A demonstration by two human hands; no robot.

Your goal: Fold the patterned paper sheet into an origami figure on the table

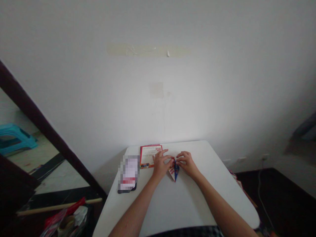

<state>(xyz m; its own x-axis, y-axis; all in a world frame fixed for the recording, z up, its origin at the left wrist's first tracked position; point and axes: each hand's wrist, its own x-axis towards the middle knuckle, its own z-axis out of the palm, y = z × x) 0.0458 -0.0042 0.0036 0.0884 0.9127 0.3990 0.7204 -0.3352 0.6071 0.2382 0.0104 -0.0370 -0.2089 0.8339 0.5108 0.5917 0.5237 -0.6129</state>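
Over the white table, a folded piece of printed paper [174, 172] in blue, white and red comes to a point toward me. My left hand [161, 163] pinches its upper left edge between thumb and index finger, the other fingers spread out. At the upper right edge, my right hand [187, 163] grips the same paper with its fingertips. The two hands are close together, with the paper's top between them. Partly behind my left hand lies a flat printed sheet or leaflet [147, 155] with a red border.
A blurred-out phone-like object [128, 173] lies on the table [182, 207] at the left. The white wall [197, 108] stands behind. Left of the table are a wooden stick [61, 206], a bin with rubbish and a turquoise stool [18, 140]. A cable [260, 184] hangs at the right.
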